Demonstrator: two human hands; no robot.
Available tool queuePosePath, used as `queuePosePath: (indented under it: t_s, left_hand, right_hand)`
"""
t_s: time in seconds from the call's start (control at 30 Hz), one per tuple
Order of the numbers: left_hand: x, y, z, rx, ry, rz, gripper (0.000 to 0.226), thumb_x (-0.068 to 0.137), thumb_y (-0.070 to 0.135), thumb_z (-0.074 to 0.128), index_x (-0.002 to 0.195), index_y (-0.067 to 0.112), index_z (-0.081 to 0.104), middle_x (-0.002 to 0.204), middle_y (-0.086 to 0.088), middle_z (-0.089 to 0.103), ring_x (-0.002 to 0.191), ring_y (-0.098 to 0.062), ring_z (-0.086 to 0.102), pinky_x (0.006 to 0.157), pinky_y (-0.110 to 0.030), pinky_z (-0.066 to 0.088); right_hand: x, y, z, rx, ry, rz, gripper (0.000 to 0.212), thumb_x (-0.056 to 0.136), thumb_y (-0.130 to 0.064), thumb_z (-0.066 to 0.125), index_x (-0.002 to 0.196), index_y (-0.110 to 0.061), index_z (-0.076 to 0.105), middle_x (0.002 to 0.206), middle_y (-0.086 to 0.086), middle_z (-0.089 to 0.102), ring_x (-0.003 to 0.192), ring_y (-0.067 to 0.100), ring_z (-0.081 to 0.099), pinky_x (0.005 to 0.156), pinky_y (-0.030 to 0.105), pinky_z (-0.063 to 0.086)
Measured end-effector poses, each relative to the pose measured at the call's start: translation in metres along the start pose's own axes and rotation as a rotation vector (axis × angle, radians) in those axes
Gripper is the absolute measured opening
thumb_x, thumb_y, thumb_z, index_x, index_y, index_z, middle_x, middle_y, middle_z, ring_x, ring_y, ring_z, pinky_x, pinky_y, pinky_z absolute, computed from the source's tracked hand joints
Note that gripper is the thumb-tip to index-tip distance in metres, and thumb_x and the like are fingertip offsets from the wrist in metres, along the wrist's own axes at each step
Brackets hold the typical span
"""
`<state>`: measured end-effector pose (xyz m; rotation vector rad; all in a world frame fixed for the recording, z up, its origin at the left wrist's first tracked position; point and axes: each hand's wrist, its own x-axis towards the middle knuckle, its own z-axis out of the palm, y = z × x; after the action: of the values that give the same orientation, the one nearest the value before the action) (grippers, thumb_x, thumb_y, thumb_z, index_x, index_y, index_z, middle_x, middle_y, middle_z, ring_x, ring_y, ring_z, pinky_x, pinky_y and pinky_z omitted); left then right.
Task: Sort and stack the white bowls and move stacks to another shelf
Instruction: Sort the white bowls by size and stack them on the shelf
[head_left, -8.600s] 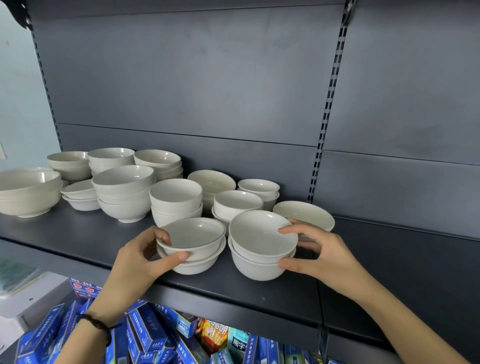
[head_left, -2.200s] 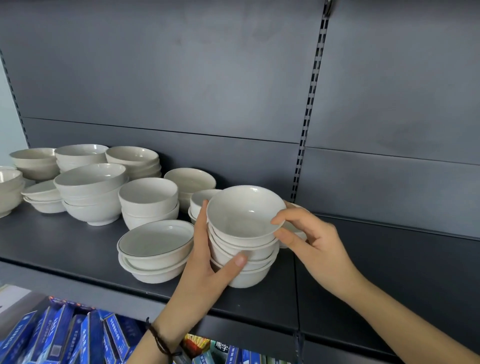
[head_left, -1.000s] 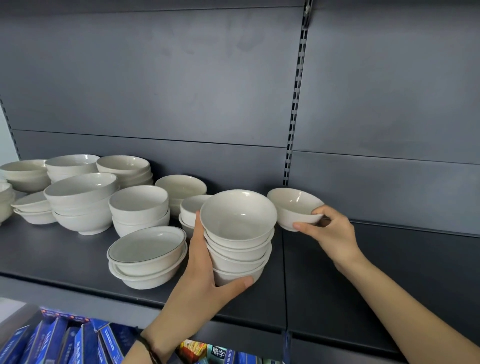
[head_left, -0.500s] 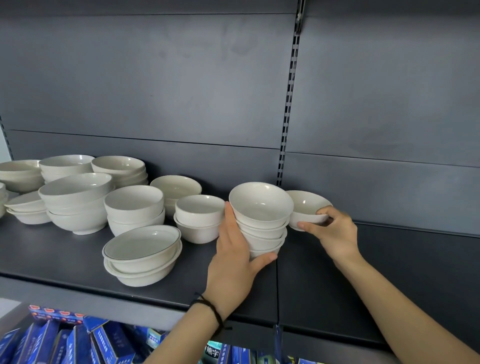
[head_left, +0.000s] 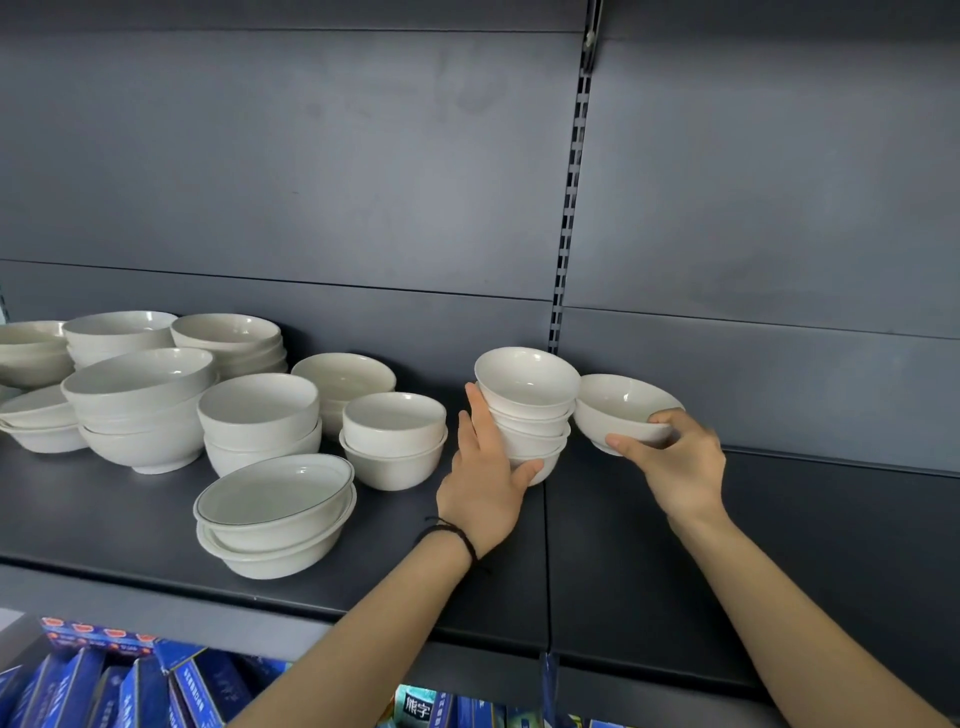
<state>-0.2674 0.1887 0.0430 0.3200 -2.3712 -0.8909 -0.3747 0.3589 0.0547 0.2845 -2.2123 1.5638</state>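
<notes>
Head camera: at the joint between two shelf sections, your left hand (head_left: 483, 483) cups a stack of small white bowls (head_left: 530, 410). Palm and fingers run up its left side and the thumb hooks round the front of the lowest bowl. Whether the stack's foot touches the shelf (head_left: 363, 587) cannot be told. Your right hand (head_left: 680, 462) pinches a single bowl (head_left: 621, 405), thumb beneath and fingers over the far rim. It is held tilted, clear of the shelf near the back panel (head_left: 779, 374), with its left rim just beside the stack's upper bowls.

The stack looks the likelier casualty. It is braced on one side only and its top bowl sits canted, so a nudge from the single bowl's rim could tip the upper bowls toward you. Sliding it rightward may catch its foot on the joint and jolt the pile. The glazed single bowl, held by a pinch alone, may slip if you swing it over too quickly. Easing your left hand away before the stack sits flat risks a lean toward the front edge.
</notes>
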Motion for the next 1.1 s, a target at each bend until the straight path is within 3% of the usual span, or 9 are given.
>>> queuePosePath:
  t_s: [0.17, 0.33, 0.4, 0.5, 0.57, 0.7, 0.77, 0.93, 1.1]
  left_hand:
    - [0.010, -0.009, 0.000, -0.079, 0.000, -0.060, 0.105, 0.090, 0.041, 0.062, 0.149, 0.029, -0.023, 0.163, -0.012, 0.005, 0.149, -0.024, 0.016, 0.110, -0.046, 0.036]
    - [0.003, -0.011, -0.008, -0.169, -0.053, -0.036, 0.099, 0.091, 0.030, 0.063, 0.153, 0.018, -0.013, 0.163, -0.006, 0.003, 0.150, -0.017, 0.004, 0.114, -0.034, 0.022]
    - [-0.005, -0.015, -0.013, -0.188, -0.062, -0.009, 0.095, 0.090, 0.028, 0.065, 0.154, 0.018, -0.004, 0.162, -0.002, 0.010, 0.149, -0.016, 0.010, 0.111, -0.026, 0.022]
    - [-0.015, -0.019, -0.019, -0.268, -0.073, -0.012, 0.078, 0.086, 0.029, 0.070, 0.149, 0.022, 0.023, 0.147, 0.000, 0.034, 0.134, -0.019, 0.039, 0.107, -0.027, 0.035]
    - [-0.019, -0.016, -0.023, -0.303, -0.143, -0.043, 0.070, 0.085, 0.031, 0.071, 0.143, 0.022, 0.033, 0.136, 0.000, 0.044, 0.122, -0.016, 0.049, 0.097, -0.023, 0.040]
    - [-0.021, -0.005, -0.023, -0.449, -0.354, -0.099, 0.079, 0.082, 0.040, 0.073, 0.147, 0.026, 0.029, 0.136, 0.006, 0.047, 0.122, -0.010, 0.050, 0.094, -0.020, 0.039]
    - [-0.022, -0.001, -0.021, -0.518, -0.406, -0.120, 0.085, 0.081, 0.041, 0.074, 0.149, 0.027, 0.025, 0.140, 0.008, 0.045, 0.125, -0.010, 0.048, 0.094, -0.021, 0.039]
    - [-0.025, 0.003, -0.018, -0.620, -0.509, -0.093, 0.092, 0.076, 0.042, 0.079, 0.150, 0.031, 0.025, 0.147, 0.010, 0.041, 0.128, -0.012, 0.050, 0.103, -0.026, 0.042]
    - [-0.032, 0.005, -0.022, -0.737, -0.486, -0.037, 0.064, 0.080, 0.014, 0.078, 0.134, 0.027, 0.046, 0.129, 0.008, 0.061, 0.115, -0.004, 0.061, 0.086, -0.016, 0.051]
  right_hand:
    - [0.001, -0.001, -0.005, 0.042, -0.006, 0.037, 0.041, 0.066, -0.024, 0.090, 0.094, -0.023, 0.061, 0.118, 0.015, 0.060, 0.109, 0.029, 0.057, 0.097, 0.041, 0.050]
    - [-0.005, -0.010, -0.024, 0.135, -0.088, 0.073, 0.037, 0.070, -0.017, 0.088, 0.098, -0.016, 0.063, 0.106, 0.006, 0.063, 0.096, 0.020, 0.056, 0.071, 0.023, 0.043]
    - [-0.009, -0.010, -0.031, 0.151, -0.143, 0.081, 0.035, 0.071, -0.015, 0.087, 0.096, -0.016, 0.063, 0.102, 0.004, 0.062, 0.093, 0.018, 0.055, 0.072, 0.024, 0.042]
    - [-0.020, -0.007, -0.040, 0.138, -0.245, 0.096, 0.031, 0.068, -0.015, 0.088, 0.088, -0.018, 0.065, 0.101, 0.005, 0.064, 0.093, 0.019, 0.059, 0.075, 0.028, 0.046]
    - [-0.025, -0.005, -0.046, 0.166, -0.296, 0.111, 0.031, 0.067, -0.014, 0.089, 0.088, -0.015, 0.066, 0.101, 0.006, 0.066, 0.094, 0.019, 0.060, 0.073, 0.027, 0.047]
    - [-0.036, -0.008, -0.057, 0.257, -0.368, 0.092, 0.030, 0.068, -0.006, 0.087, 0.088, -0.007, 0.065, 0.097, 0.006, 0.068, 0.091, 0.018, 0.063, 0.078, 0.029, 0.051]
    - [-0.039, -0.009, -0.061, 0.274, -0.424, 0.076, 0.032, 0.067, -0.002, 0.086, 0.089, -0.004, 0.063, 0.093, 0.004, 0.069, 0.086, 0.014, 0.065, 0.071, 0.022, 0.053]
    - [-0.042, -0.010, -0.067, 0.310, -0.573, 0.034, 0.044, 0.044, -0.017, 0.097, 0.074, -0.017, 0.066, 0.087, -0.003, 0.074, 0.082, 0.011, 0.070, 0.067, 0.019, 0.056]
    - [-0.048, -0.016, -0.059, 0.347, -0.678, -0.014, 0.037, 0.045, -0.024, 0.090, 0.072, -0.019, 0.065, 0.093, -0.001, 0.074, 0.089, 0.014, 0.072, 0.072, 0.021, 0.056]
